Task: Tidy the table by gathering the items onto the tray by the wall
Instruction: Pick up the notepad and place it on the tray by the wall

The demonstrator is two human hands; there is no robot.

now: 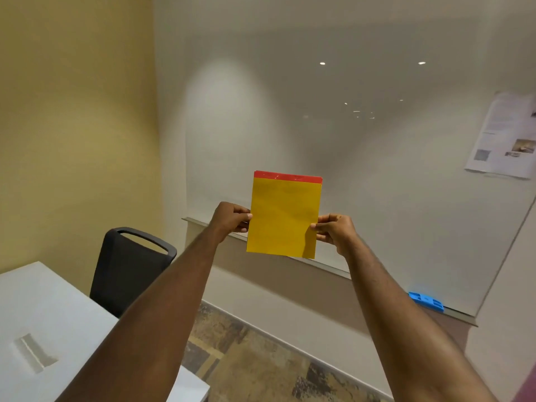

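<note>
A yellow notepad (284,216) with a red strip along its top edge is held upright in the air in front of a whiteboard (362,140). My left hand (229,217) pinches its left edge and my right hand (336,232) pinches its right edge, both arms stretched forward. The whiteboard's narrow tray ledge (327,266) runs along the wall just behind and below the pad. I cannot tell whether the pad touches the board.
A white table (43,314) with a grey cable flap (32,352) fills the lower left. A black chair (130,268) stands behind it. A blue eraser (426,300) rests on the ledge at right. Papers (504,134) are stuck on the board's right side. Patterned carpet lies below.
</note>
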